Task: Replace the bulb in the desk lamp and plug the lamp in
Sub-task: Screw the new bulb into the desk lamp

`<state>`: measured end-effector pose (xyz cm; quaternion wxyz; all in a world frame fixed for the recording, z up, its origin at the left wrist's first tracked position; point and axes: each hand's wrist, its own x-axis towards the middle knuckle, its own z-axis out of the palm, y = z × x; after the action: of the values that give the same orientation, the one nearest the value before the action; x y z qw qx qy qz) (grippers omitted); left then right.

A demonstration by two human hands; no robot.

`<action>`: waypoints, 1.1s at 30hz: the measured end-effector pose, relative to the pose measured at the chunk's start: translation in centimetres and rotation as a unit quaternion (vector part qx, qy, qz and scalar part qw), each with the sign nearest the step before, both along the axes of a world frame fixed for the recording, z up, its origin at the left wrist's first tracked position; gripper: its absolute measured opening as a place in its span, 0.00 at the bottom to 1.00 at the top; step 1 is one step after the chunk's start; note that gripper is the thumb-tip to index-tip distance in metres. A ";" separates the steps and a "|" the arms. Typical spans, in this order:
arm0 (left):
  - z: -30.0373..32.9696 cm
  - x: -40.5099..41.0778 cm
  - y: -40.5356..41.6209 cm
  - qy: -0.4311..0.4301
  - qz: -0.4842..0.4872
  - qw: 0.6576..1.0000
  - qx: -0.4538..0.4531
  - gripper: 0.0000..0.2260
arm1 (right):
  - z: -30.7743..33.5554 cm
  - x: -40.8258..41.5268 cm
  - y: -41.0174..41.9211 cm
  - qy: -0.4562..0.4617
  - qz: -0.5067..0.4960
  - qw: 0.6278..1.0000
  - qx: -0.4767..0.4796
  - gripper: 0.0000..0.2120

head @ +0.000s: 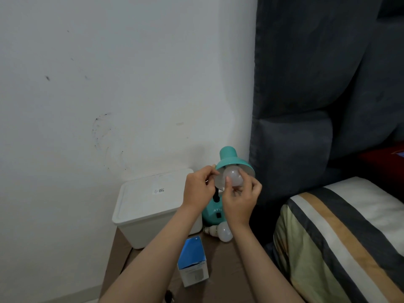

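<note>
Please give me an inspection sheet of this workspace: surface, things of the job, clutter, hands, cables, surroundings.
Surface: small brown table, crowded.
Job's things: teal desk lamp standing at the back, shade tilted toward the camera; bulb in the shade; spare bulb lying on its side by the lamp base; blue and white bulb box lying at the front.
Clutter: white lidded bin left of the lamp.
Hands: left hand has its grip on the shade rim; right hand has fingertips around the bulb in the shade.
Cables: nothing seen.
Surroundings: marked white wall, dark padded headboard, striped bedding on the right.
</note>
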<state>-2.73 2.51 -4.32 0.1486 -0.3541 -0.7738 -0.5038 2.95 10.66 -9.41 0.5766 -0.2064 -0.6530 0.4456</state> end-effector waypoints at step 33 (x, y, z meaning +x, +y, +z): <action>-0.1 0.0 0.1 0.000 0.005 1.000 0.004 0.09 | 0.5 0.5 0.3 -0.033 0.036 0.990 -0.129 0.22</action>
<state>-2.74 2.59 -4.40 0.1524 -0.3498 -0.7732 -0.5065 3.47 10.97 -8.89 0.5069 -0.2697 -0.6159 0.5394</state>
